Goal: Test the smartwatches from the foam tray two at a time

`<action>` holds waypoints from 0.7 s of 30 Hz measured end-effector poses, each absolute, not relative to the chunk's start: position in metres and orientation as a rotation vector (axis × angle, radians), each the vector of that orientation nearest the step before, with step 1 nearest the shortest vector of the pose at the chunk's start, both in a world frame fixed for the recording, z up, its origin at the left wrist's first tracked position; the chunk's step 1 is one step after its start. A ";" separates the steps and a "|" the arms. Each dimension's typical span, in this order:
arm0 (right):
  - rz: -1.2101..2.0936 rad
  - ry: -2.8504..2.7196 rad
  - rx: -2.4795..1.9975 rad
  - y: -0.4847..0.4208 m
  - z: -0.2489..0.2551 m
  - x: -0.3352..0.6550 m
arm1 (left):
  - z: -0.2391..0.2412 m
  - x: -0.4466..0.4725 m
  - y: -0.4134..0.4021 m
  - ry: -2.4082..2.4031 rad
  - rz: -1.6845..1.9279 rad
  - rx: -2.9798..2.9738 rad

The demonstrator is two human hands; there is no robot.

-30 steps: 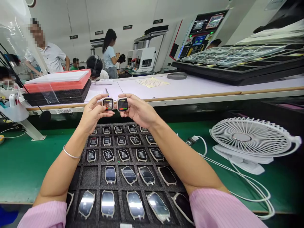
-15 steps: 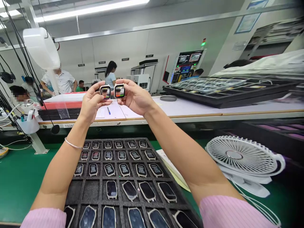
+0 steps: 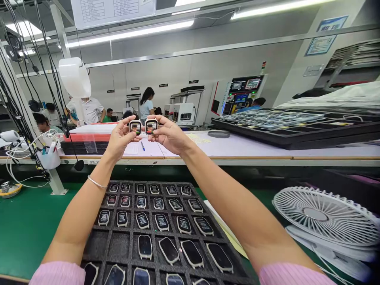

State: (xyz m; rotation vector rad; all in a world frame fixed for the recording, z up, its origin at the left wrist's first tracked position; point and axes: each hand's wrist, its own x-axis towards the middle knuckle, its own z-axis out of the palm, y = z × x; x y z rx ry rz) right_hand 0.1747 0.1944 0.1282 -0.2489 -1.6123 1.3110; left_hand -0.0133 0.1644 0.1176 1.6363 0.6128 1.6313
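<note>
My left hand [image 3: 121,136] grips a smartwatch [image 3: 135,127] without a strap, its lit screen turned toward me. Beside it, my right hand [image 3: 166,134] holds a second smartwatch [image 3: 151,126], also strapless and lit with a colour picture. Both watches are raised side by side at arm's length, with a narrow gap between them. Below my forearms lies a black foam tray [image 3: 118,244] divided into square pockets. Most pockets hold a watch; those in the far rows show white text, and the nearer ones have dark screens. Two pockets on the left of the fourth row are bare.
A white fan [image 3: 316,215] stands to the right on the green bench. Black trays [image 3: 285,134] are stacked on the shelf [image 3: 261,152] behind. At left are a pen cup [image 3: 50,159] and hanging cables. Several people are in the background.
My view has tilted up and shifted left, so the scene sits lower and farther right. Both hands still hold the two watches side by side, which now appear slightly closer together.
</note>
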 end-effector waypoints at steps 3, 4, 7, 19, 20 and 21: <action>1.371 -1.595 -0.266 0.181 0.111 0.177 | 0.099 -0.022 0.145 0.690 1.594 1.588; 1.401 -1.585 -0.283 0.174 0.101 0.179 | 0.088 -0.026 0.135 0.725 1.546 1.548; 1.575 -1.605 -0.462 0.145 0.061 0.184 | 0.045 -0.039 0.100 0.811 1.319 1.354; 2.097 -1.731 -0.516 0.091 0.023 0.182 | -0.054 -0.051 0.036 0.902 0.939 0.923; 2.049 -1.756 -0.558 0.092 0.025 0.183 | -0.054 -0.051 0.037 0.899 0.951 0.918; 1.976 -1.769 -0.640 0.092 0.025 0.186 | -0.053 -0.052 0.038 0.899 0.963 0.912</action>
